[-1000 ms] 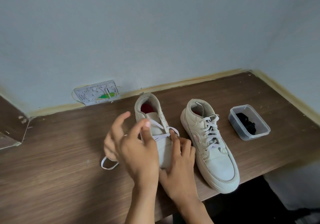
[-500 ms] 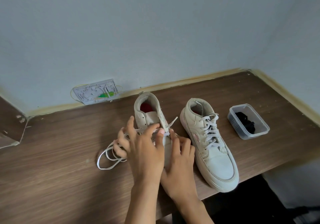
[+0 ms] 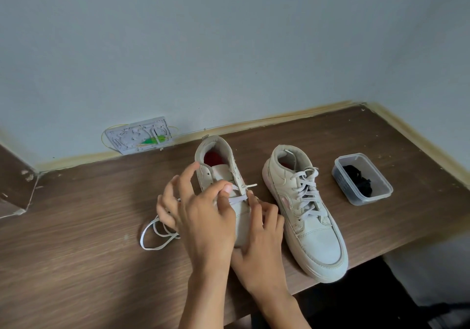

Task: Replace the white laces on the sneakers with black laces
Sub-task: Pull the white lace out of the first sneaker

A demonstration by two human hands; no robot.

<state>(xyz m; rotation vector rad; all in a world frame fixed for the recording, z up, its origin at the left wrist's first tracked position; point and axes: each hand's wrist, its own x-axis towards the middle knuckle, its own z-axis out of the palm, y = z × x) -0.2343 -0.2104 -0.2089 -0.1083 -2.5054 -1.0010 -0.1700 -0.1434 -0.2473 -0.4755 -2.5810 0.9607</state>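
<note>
A person unthreads a white lace (image 3: 237, 199) from the left sneaker (image 3: 223, 173) of a pair standing on a wooden surface (image 3: 76, 265).

The left hand (image 3: 203, 222) pinches the lace between thumb and a fingertip over the shoe's tongue, the other fingers (image 3: 187, 176) spread and raised; the right hand (image 3: 262, 237) curls round the shoe's right side just beside it, its forefinger touching the lace near the eyelets. Loose loops of the freed lace lie on the surface just left of the left hand. The second sneaker (image 3: 305, 211), fully laced in white, stands just right of the right hand. Farther right, well apart from both hands, a clear plastic tub (image 3: 362, 178) holds the black laces (image 3: 358, 178).
</note>
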